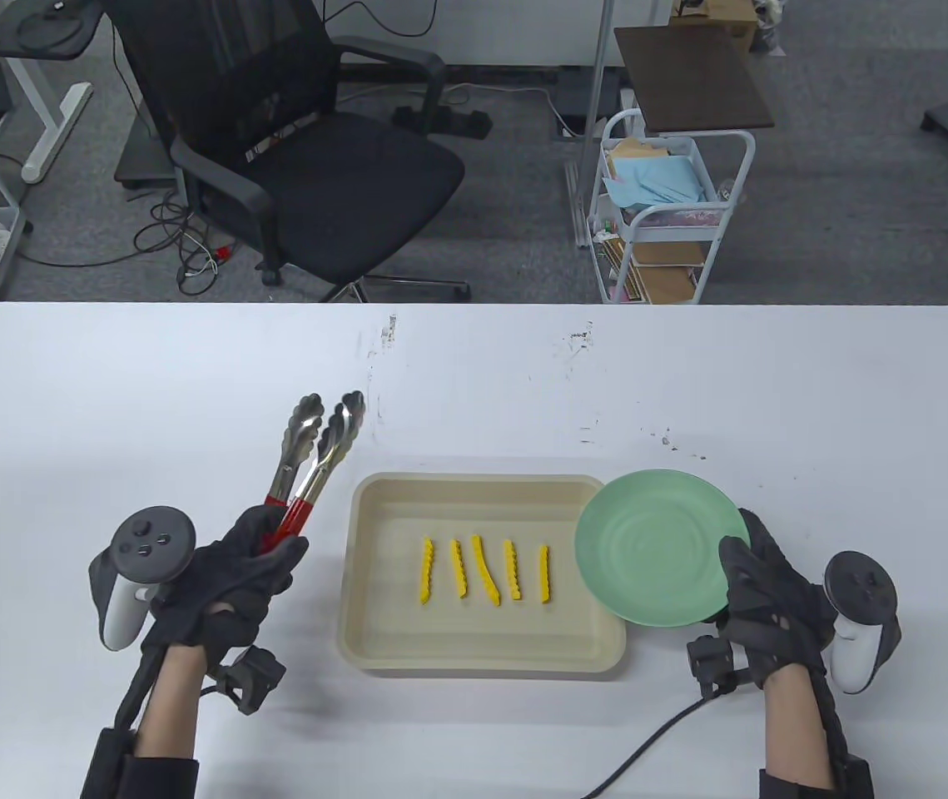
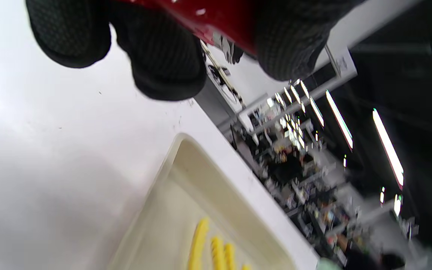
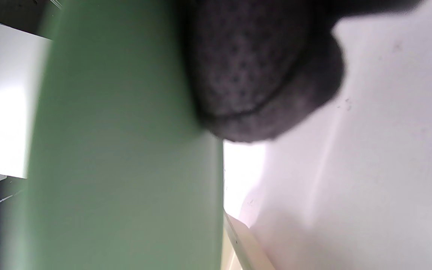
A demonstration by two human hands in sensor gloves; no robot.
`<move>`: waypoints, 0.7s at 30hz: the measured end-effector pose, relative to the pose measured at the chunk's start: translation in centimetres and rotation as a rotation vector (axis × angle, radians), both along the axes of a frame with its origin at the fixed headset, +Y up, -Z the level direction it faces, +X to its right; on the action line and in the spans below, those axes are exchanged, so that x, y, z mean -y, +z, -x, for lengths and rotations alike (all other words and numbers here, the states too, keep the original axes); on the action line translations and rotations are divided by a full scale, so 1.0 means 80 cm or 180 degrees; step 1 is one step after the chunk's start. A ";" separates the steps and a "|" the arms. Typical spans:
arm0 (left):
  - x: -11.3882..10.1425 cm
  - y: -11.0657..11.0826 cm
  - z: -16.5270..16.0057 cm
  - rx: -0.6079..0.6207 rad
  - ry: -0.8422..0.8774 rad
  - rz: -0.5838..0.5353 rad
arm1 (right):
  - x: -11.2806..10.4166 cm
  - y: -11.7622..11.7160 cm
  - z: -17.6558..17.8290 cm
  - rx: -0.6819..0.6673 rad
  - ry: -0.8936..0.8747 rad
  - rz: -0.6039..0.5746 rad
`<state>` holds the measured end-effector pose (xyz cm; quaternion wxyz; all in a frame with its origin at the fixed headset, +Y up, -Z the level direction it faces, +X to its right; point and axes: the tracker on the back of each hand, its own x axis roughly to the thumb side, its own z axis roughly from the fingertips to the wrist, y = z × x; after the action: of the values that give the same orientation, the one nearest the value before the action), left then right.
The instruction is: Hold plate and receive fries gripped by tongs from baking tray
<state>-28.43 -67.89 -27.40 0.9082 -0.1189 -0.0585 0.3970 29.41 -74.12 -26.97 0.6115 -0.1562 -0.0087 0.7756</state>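
- Fingers [image 1: 736,559] of my right hand [image 1: 773,599] curl over the near right edge of the green plate [image 1: 652,558], with the thumb on top, so this hand holds the plate.
- From the right wrist view I see one dark fingertip [image 3: 261,75] pressed on the plate's [image 3: 126,150] green side; the rest of that hand is hidden there.
- I see the plate sitting a bit over the right rim of the baking tray [image 1: 374,574], and it covers the tray's far right corner.
- I count five yellow wavy fries [image 1: 483,569] lying side by side in the middle of the tray, none touching the plate.
- On the other side of the tray, my left hand [image 1: 228,583] wraps around the red handles of the tongs [image 1: 311,458].
- I see the tongs pointing away from me, just left of the tray, with their two shiny tips a little apart and nothing between them.
- From the left wrist view I see dark fingertips [image 2: 163,67] around a red handle [image 2: 219,22], and a corner of the tray [image 2: 186,150] with some fries [image 2: 216,251] below.
- I see the tray resting on the white table [image 1: 107,399].
- Past the far edge of the table, well behind the tray, I see a black office chair [image 1: 307,150] and a white cart [image 1: 665,216] with paper things in it.
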 end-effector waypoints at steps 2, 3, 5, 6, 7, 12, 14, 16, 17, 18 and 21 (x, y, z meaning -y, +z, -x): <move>-0.006 0.008 -0.015 0.0072 -0.0447 -0.0042 | 0.000 0.000 0.000 0.0005 0.0001 -0.0001; -0.010 0.013 -0.022 0.0099 -0.0731 -0.0169 | 0.000 0.000 0.000 0.0008 0.0002 -0.0002; -0.012 0.020 -0.035 0.0119 -0.0995 -0.0240 | 0.000 0.000 -0.001 0.0007 0.0000 -0.0001; -0.012 0.023 -0.042 0.0178 -0.1155 -0.0202 | 0.000 0.000 -0.001 0.0009 -0.0003 -0.0002; -0.011 0.025 -0.045 0.0181 -0.1259 -0.0166 | 0.000 0.000 -0.001 0.0009 -0.0003 0.0000; -0.004 0.037 -0.072 0.0349 -0.2082 -0.0117 | 0.000 0.000 -0.001 0.0004 0.0004 0.0007; -0.001 0.041 -0.080 0.0389 -0.2241 -0.0087 | 0.001 0.000 -0.001 0.0003 0.0001 0.0008; 0.001 0.043 -0.085 0.0376 -0.2359 -0.0121 | 0.001 0.000 -0.001 0.0005 -0.0003 0.0005; 0.001 0.043 -0.086 0.0353 -0.2404 -0.0144 | 0.001 0.000 -0.001 0.0006 -0.0003 0.0004; 0.001 0.043 -0.087 0.0335 -0.2434 -0.0156 | 0.001 0.000 -0.001 0.0006 -0.0001 0.0004; 0.002 0.042 -0.089 0.0364 -0.2440 -0.0093 | 0.001 -0.001 -0.001 0.0003 0.0007 0.0007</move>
<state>-21.33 -68.03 -24.02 0.9876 -0.1410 -0.0660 0.0206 29.49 -74.20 -27.02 0.6106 -0.1572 -0.0083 0.7762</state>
